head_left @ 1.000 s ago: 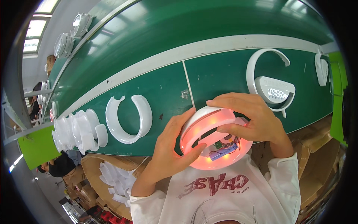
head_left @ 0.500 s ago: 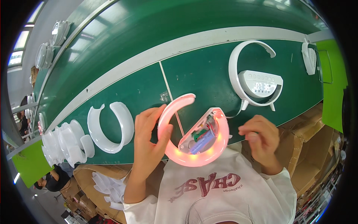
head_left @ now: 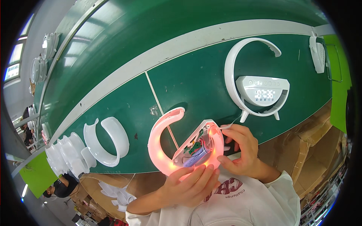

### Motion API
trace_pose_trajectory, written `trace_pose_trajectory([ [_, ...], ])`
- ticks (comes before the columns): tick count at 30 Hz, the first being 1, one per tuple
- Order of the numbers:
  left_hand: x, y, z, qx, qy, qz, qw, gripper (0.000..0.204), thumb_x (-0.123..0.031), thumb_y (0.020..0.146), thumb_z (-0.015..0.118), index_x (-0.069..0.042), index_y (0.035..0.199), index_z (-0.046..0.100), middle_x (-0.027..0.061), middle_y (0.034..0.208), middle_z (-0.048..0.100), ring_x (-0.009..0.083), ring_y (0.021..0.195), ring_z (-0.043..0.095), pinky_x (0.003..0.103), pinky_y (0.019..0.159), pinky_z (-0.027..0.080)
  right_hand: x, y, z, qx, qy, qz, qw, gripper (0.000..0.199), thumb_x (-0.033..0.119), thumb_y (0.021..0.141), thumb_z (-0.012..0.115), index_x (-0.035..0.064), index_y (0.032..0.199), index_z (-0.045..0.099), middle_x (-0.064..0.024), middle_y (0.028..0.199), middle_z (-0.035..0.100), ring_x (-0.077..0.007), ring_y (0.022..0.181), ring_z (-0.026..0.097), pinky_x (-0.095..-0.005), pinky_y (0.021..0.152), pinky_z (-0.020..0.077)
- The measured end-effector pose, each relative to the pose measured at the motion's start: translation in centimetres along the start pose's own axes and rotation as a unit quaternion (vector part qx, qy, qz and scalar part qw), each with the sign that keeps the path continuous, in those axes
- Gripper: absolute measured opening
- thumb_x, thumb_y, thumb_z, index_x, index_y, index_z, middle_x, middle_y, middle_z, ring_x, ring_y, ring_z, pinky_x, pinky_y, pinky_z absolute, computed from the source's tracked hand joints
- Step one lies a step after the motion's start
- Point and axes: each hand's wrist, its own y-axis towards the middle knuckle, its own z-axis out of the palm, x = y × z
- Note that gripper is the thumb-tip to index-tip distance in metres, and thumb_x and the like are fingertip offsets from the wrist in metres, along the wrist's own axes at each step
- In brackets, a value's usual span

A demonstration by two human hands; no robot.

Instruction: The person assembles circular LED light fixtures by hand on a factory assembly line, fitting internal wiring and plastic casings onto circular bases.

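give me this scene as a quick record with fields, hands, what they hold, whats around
left hand: under the lit ring lamp, fingers cupping its lower curve
right hand: at the lamp's open base, fingers beside the exposed wiring
lamp state: glowing pink-red, held above the table edge, base cover off
surface: green table with a white stripe
right of lamp: finished white ring lamp with a lit display, standing on the table
left of lamp: unlit white ring pieces, more stacked at the far left

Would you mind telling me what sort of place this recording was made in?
Most likely an electronics assembly line. A long green conveyor belt runs past, with loose white ring shells queued on it, a finished ring lamp with a lit display, and an opened, glowing lamp held in both hands.
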Motion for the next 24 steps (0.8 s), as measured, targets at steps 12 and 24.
trace_pose_trajectory([
  [12, 1.3, -1.0, 2.3, -0.044, 0.036, 0.035, 0.998, 0.019, -0.021, 0.086, 0.066, -0.019, 0.103, 0.073, -0.0007, 0.108, 0.074, 0.0115, 0.100, 0.064, 0.022, 0.077, 0.045, -0.4, 0.8, 0.0, 0.005, 0.021, -0.005, 1.000, 0.058, 0.027, 0.071, 0.086, -0.0007, 0.116, 0.062, -0.0204, 0.118, 0.070, -0.0208, 0.067, 0.066, -0.0256, 0.057, 0.0524],
  [24, 1.7, -1.5, 2.4, -0.056, 0.051, 0.060, 0.995, 0.016, -0.024, 0.087, 0.072, -0.022, 0.102, 0.074, -0.0013, 0.105, 0.075, 0.0099, 0.090, 0.065, 0.021, 0.073, 0.044, -0.3, 0.9, 0.3, 0.026, -0.002, -0.007, 1.000, 0.055, 0.023, 0.075, 0.077, -0.0042, 0.121, 0.061, -0.0244, 0.119, 0.070, -0.0261, 0.076, 0.072, -0.0286, 0.065, 0.0572],
])
